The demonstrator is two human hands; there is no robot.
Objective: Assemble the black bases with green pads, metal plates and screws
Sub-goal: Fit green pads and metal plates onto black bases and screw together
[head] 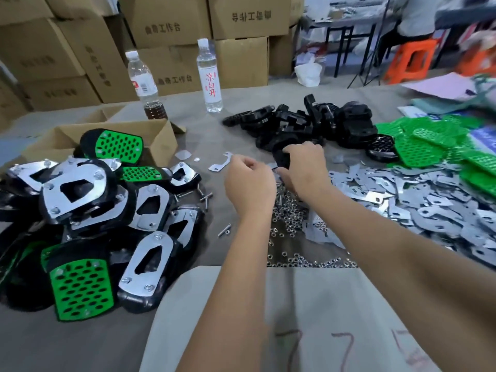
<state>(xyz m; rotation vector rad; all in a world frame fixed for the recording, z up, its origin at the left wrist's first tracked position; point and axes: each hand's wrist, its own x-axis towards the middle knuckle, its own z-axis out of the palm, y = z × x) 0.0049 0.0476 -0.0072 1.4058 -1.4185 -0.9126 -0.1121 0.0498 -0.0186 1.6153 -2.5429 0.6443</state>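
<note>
Right hand (302,167) grips a moulded black plastic base (282,159) by its edge; left hand (248,178) curled, fingertips pinched; contents can't tell, prob. a small screw. Base sits betw. both hands, just above the heap of small steel nuts (288,218). Looks stiff, light, not fragile; hold by rim. Long axis runs roughly away from the person; facing unclear.

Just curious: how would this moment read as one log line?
right hand: grips black base | left hand: curled, contents hidden | finished pile: left | plates: right
</note>
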